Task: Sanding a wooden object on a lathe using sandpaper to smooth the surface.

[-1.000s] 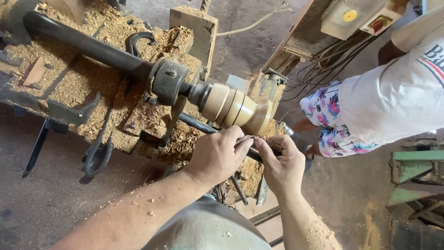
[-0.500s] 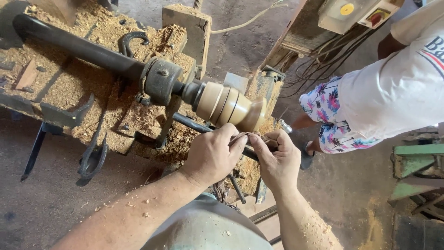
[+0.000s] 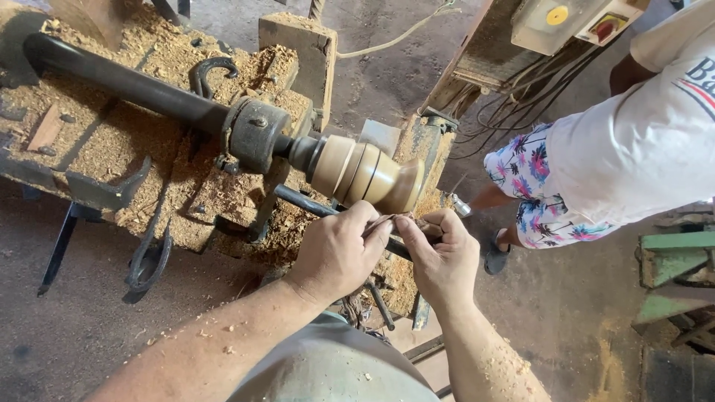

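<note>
Smooth pale wooden workpiece, sawdust-strewn lathe

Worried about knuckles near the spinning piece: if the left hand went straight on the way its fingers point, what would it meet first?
Probably the right hand: the left hand points across at it, fingertips nearly meeting on a thin tool. The turned wood lies just beyond, though depth is unclear.

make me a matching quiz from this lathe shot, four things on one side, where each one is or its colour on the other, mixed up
Things:
1. turned wooden piece
2. switch box
3. left hand
4. green stand

Places or colours:
a. far right edge, on the floor
b. mounted on the lathe, pale tan
c. top right, with a yellow and a red button
d. on the dark tool rest bar, beside the right hand

Pairs: 1-b, 2-c, 3-d, 4-a
</note>
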